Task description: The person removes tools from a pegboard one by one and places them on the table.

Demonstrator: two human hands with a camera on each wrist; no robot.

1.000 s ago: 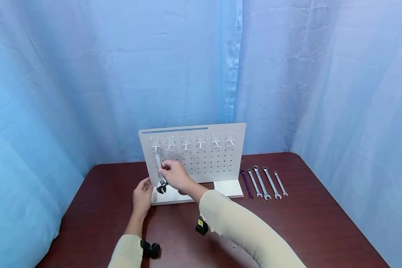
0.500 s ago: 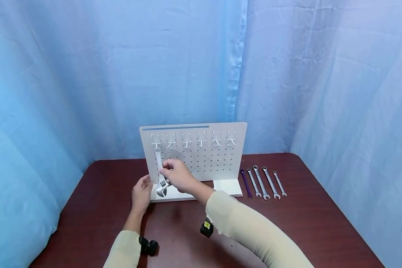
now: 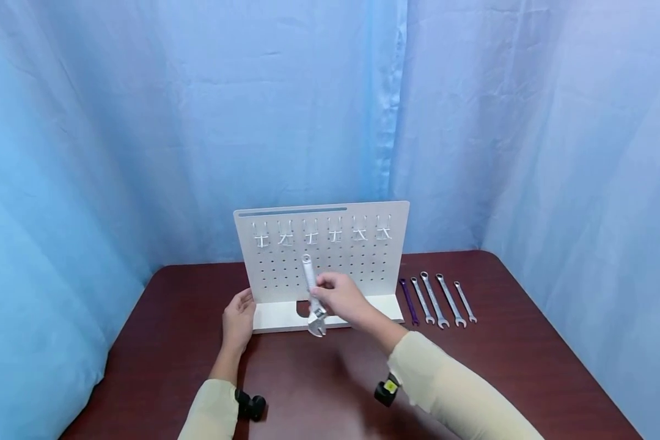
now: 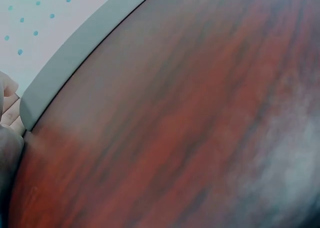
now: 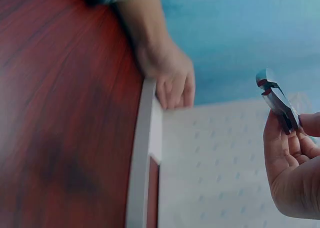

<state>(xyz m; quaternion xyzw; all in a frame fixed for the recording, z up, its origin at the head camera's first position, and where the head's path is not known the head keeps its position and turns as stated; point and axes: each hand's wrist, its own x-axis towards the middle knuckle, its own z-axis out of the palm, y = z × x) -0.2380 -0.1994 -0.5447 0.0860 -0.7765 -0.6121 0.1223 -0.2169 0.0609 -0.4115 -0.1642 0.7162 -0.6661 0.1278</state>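
Note:
An adjustable wrench (image 3: 311,287) slants in front of the white pegboard (image 3: 363,269), its ring end up and its jaw end down. My right hand (image 3: 341,298) pinches the handle between thumb and fingers. In the right wrist view the wrench's head (image 5: 280,106) stands out above the fingers. My left hand (image 3: 238,321) holds the pegboard at its lower left corner; in the left wrist view only part of its fingers (image 4: 11,115) shows at the base's corner. Six pairs of white hooks, each with a tag-like crosspiece, line the board's upper part.
Right of the board, a purple wrench (image 3: 409,302) and several silver combination wrenches (image 3: 434,299) lie side by side on the dark red table (image 3: 319,379). Pale blue curtains (image 3: 308,104) hang behind and at both sides. The board's base (image 3: 275,316) has a cutout in its middle.
My right hand has carried the adjustable wrench from below the leftmost hook to the right, to below the third hook. The left hand has stayed at the board's corner.

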